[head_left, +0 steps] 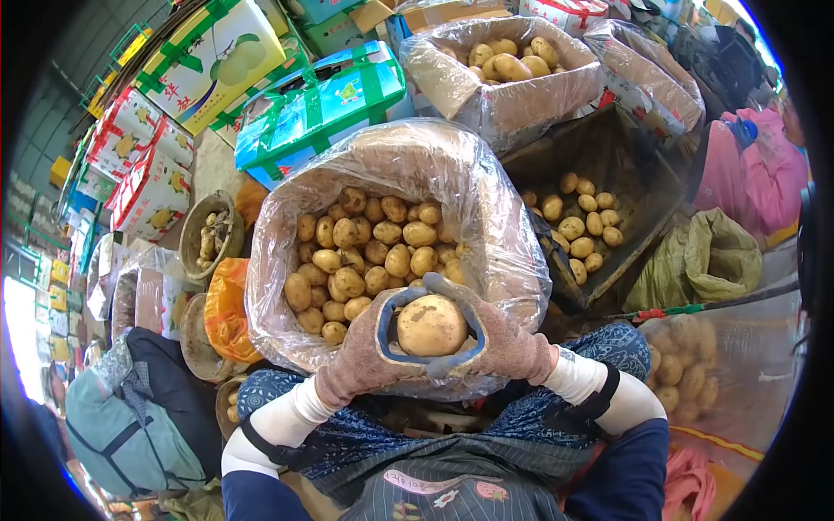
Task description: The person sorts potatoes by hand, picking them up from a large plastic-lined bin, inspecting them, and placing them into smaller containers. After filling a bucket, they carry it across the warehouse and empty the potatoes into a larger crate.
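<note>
A large pale potato is held between my two gloved hands, above the near edge of a plastic-lined box. My left hand curves round the potato's left side, in a brown glove with a blue-grey palm. From the other side my right hand, gloved alike, closes round it. Fingertips of both hands come together at the top and bottom of the potato. Many smaller, soil-marked potatoes lie inside the box just beyond my hands.
At right, a dark bin holds loose potatoes beside a green sack. Another lined box of potatoes stands behind. Taped cartons are stacked at upper left. Baskets and an orange bag sit left; a person in pink is far right.
</note>
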The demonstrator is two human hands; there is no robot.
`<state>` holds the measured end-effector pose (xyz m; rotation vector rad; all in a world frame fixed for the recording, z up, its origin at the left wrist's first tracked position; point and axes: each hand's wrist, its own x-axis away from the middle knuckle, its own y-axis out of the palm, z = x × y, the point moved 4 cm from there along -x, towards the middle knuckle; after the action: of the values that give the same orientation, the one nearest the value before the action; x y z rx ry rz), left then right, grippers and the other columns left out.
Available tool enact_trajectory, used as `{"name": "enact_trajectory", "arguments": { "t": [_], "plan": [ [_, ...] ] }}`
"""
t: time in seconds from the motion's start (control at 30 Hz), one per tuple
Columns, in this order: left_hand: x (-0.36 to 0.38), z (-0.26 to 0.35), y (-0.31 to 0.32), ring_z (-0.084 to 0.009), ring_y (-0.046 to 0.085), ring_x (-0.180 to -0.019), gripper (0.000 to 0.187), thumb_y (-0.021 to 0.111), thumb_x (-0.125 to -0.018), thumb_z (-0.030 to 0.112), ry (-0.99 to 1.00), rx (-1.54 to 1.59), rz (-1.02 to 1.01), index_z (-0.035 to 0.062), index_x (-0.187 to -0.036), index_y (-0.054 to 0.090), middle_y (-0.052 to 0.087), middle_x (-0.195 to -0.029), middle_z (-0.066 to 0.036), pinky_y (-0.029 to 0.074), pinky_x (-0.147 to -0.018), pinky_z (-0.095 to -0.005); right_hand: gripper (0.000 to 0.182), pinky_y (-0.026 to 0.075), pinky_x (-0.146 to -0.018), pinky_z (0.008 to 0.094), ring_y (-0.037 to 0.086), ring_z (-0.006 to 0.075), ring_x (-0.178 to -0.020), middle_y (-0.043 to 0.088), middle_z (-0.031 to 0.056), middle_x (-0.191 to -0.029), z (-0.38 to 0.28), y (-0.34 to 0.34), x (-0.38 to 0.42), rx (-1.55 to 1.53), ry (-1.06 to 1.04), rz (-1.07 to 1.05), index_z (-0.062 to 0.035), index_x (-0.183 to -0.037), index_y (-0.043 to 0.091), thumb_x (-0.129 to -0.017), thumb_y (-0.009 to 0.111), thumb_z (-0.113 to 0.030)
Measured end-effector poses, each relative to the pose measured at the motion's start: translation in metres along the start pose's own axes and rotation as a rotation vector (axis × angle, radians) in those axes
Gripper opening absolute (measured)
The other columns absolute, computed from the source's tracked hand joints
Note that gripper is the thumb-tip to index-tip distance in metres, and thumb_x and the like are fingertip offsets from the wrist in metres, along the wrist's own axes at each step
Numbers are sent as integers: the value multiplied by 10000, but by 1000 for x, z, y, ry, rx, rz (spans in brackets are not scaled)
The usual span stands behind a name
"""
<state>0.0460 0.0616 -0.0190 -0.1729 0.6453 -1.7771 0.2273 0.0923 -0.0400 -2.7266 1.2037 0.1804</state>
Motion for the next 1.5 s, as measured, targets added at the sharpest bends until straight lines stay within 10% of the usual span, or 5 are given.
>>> {"name": "enact_trajectory", "arguments": {
  "t": [0.33, 0.83, 1.5],
  "plan": [
    [2, 4, 5, -344, 598, -1061, 881, 922, -606, 330, 79, -157, -30, 28, -1289, 454, 574, -1177, -175, 490, -918, -418, 907, 365, -1100, 374, 450, 275, -1320, 468, 206, -1395, -1, 2, 1, -161, 252, -12, -14, -1482, 297, -793, 817, -293],
    [3, -2, 4, -344, 576, -1128, 879, 908, -625, 329, 55, -102, -29, 20, -1322, 469, 573, -1234, -171, 467, -975, -412, 1065, 318, -1138, 393, 406, 308, -1357, 382, 206, -1468, -12, -4, 6, 269, -145, -12, -10, -1516, 196, -730, 864, -277],
    [2, 3, 8, -331, 605, -1122, 610, 793, -792, 233, 17, -37, -61, 1, -1299, 544, 623, -1205, -173, 479, -966, -412, 811, 453, -1018, 388, 548, 313, -1221, 536, 183, -1309, 1, -7, 17, 303, -89, 123, -35, -1374, 427, -718, 867, -221]
  ]
}}
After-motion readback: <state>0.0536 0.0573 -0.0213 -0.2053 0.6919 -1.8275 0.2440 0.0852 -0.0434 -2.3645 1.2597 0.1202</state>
